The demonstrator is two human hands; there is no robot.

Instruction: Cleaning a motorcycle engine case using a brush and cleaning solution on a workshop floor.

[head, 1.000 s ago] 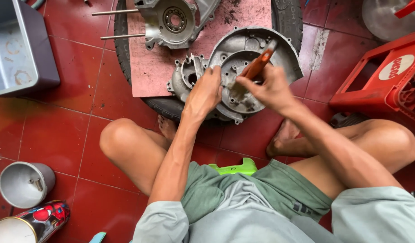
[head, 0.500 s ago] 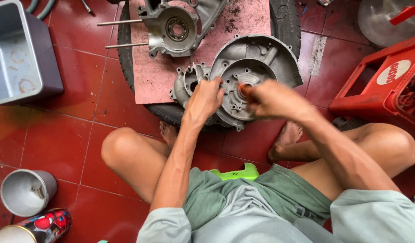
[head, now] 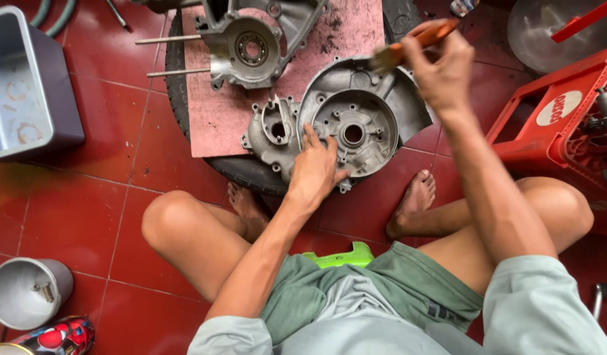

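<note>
Right hand (head: 438, 69) grips brush (head: 409, 45), bristles blurred.

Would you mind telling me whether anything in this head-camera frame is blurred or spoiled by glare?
Head view: the paintbrush in the right hand is motion-blurred; the left hand and engine case stay sharp; lighting is soft and even, without harsh glare.

The brush (head: 409, 46) is blurred by motion. The tyre (head: 244, 167) is largely hidden under the board (head: 211, 118). The far casing (head: 251, 46) is cut off at the top edge.
</note>
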